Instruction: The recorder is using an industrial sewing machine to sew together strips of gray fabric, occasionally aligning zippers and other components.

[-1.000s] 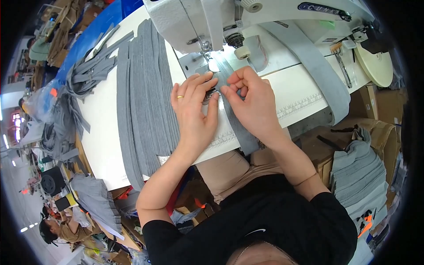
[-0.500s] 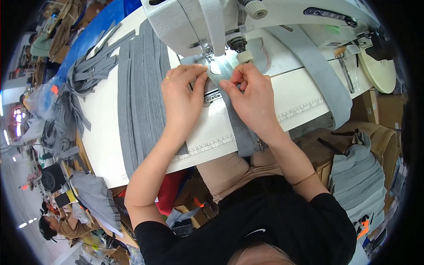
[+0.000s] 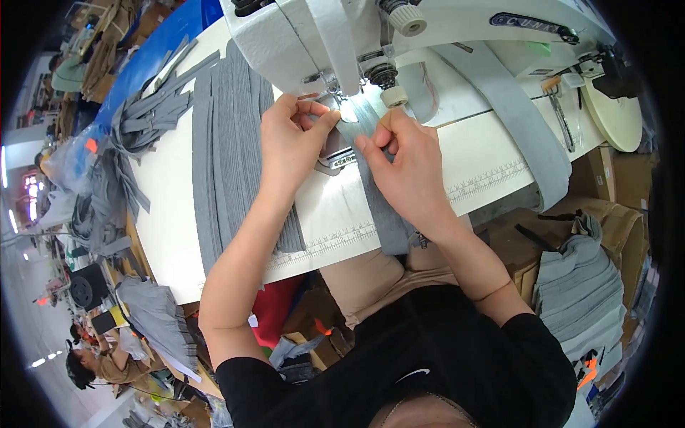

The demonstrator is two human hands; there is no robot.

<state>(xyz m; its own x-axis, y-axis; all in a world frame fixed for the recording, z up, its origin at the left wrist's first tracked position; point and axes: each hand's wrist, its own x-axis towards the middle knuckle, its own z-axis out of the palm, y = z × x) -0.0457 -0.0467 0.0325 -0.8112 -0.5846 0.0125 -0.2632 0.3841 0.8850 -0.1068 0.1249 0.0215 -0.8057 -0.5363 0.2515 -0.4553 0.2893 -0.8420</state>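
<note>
A white sewing machine point(image 3: 314, 50) has its lit needle area and presser foot point(image 3: 341, 100) over a grey strip point(image 3: 385, 217) that runs down over the table's front edge. My left hand point(image 3: 291, 153) is curled at the left of the foot, thumb tip near it; what its closed fingers hold is hidden. My right hand point(image 3: 405, 167) grips the strip below the foot, thumb and forefinger bent in. A metal guide plate point(image 3: 340, 160) lies between the hands. A long stack of grey strips point(image 3: 228, 143) lies left of my left forearm.
The white table point(image 3: 164, 235) carries tangled strips point(image 3: 150, 114) at left, a wide pale band point(image 3: 521, 143) and scissors point(image 3: 560, 121) at right. Boxes point(image 3: 635, 178) and folded grey pieces point(image 3: 578, 285) stand at lower right. A co-worker point(image 3: 107, 364) sits at lower left.
My left hand has moved up and left from over the guide plate toward the foot, its fingers curling and uncovering the plate. My right hand has stayed near the same spot.
</note>
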